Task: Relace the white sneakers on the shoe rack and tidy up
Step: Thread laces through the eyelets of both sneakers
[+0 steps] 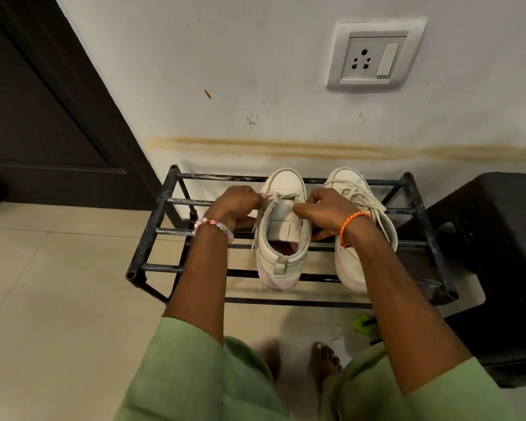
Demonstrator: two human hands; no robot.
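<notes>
Two white high-top sneakers stand on a black metal shoe rack point(170, 200), toes toward the wall. The left sneaker point(281, 262) has its tongue pulled up and a white lace point(281, 196) running across near the toe. My left hand point(236, 206) pinches the lace end at the shoe's left side. My right hand point(322, 212) pinches the lace at the shoe's right side. The right sneaker point(351, 183) is laced, and my right forearm covers much of it.
A black plastic stool point(495, 226) stands right of the rack. A dark door point(43, 117) is at the left. A green item point(362, 323) lies on the tiled floor by my bare feet. A wall socket point(374, 56) is above.
</notes>
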